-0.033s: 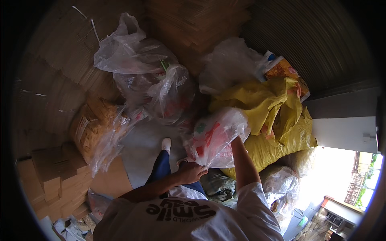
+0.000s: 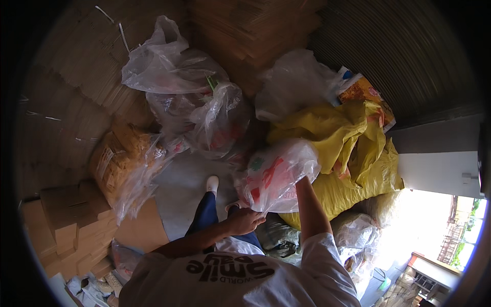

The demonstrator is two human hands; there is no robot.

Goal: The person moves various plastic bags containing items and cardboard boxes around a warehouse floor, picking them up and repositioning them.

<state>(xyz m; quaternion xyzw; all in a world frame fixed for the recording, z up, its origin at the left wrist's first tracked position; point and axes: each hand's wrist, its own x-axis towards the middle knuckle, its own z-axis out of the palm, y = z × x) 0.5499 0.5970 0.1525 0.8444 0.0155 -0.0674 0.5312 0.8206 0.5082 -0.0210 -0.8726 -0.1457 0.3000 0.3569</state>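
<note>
A clear plastic bag with red and green print (image 2: 271,176) is in front of me, above my legs. The fingers of my left hand (image 2: 244,221) are closed on its near lower edge. From the right, my right forearm (image 2: 313,210) reaches into the bag's opening. My right hand is inside, hidden by the plastic, so its fingers do not show. Pale and red shapes show dimly through the bag. Just beyond it lies a large yellow woven sack (image 2: 337,184), slumped and wrinkled.
Clear plastic bags (image 2: 215,117) are heaped ahead, with another (image 2: 296,84) farther right. A brown paper-like bundle (image 2: 120,163) and stacked cardboard boxes (image 2: 66,220) stand at the left. A dark sack (image 2: 279,238) lies by my legs. A bright doorway opens at the right.
</note>
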